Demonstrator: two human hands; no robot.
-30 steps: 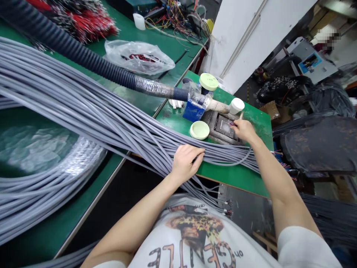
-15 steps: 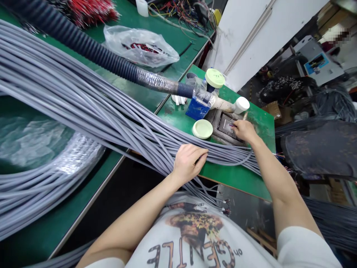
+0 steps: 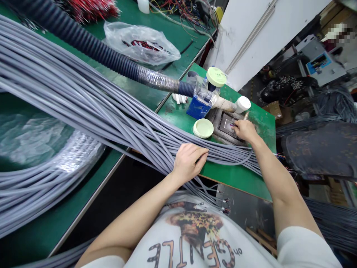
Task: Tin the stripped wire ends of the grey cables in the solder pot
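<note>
To my left, a coil of grey sheathed cable [image 3: 41,193] lies on the green workbench [image 3: 55,230], and a long bundle of the same cable [image 3: 92,111] sweeps across toward me. Above it runs a ribbed dark-blue hose [image 3: 83,46], with a clear plastic bag [image 3: 142,44] of red wires beyond. My left hand [image 3: 189,162] lies over the bundle, fingers pressed together and slightly curled, which seems to keep the cables' weight off the far ends. On the smaller green bench [image 3: 245,182] sit a pale green lid [image 3: 203,128] and a blue box [image 3: 198,107]. The hose meets a white pipe [image 3: 224,103] above a dark square recess [image 3: 227,126], probably placed to draw air away from it. My right hand [image 3: 244,131] sits at the recess, fingers pinching thin wire ends [image 3: 232,125], though my fingers partly hide exactly how they're held.
</note>
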